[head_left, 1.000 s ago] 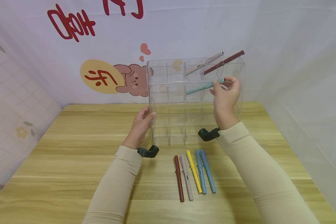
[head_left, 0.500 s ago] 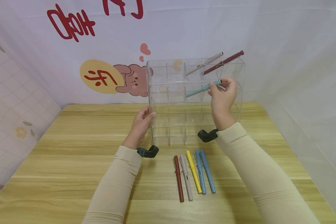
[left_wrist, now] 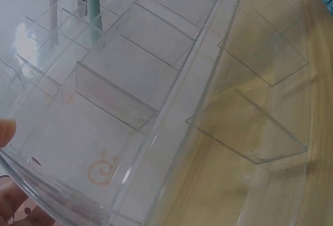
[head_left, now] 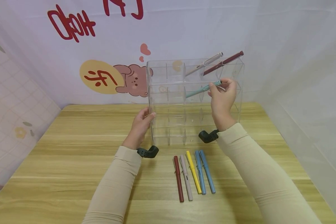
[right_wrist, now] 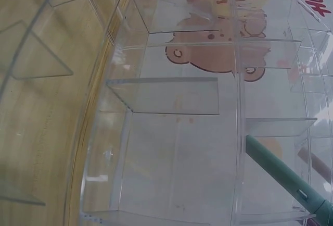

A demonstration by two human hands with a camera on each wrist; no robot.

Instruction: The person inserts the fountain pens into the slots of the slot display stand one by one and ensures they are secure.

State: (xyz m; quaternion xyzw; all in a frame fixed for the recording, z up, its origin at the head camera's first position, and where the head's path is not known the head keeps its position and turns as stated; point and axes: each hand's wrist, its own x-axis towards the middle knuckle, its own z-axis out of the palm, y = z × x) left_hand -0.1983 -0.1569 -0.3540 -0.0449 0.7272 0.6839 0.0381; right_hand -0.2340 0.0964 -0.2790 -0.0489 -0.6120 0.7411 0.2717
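A clear acrylic rack [head_left: 176, 125] with several compartments stands upright on the table. My left hand [head_left: 140, 127] grips its left side, thumb in front and fingers behind. My right hand [head_left: 224, 99] pinches a teal pen [head_left: 197, 91] near its capped end; the pen slants down to the left into the second row from the top. In the right wrist view the teal pen [right_wrist: 283, 173] reaches in past a clear divider. A grey pen [head_left: 204, 64] and a dark red pen [head_left: 223, 63] lean in the top row, just above my right hand.
On the table [head_left: 95, 149], in front of the rack, lie a red-brown pen [head_left: 179, 180], a light grey pen [head_left: 186, 179], a yellow pen [head_left: 194, 172] and two blue pens [head_left: 208, 172] side by side. A printed white cloth [head_left: 184, 28] hangs behind the rack.
My right hand has shifted slightly left and down with the teal pen, which now tilts a little more steeply. The left hand stays on the rack.
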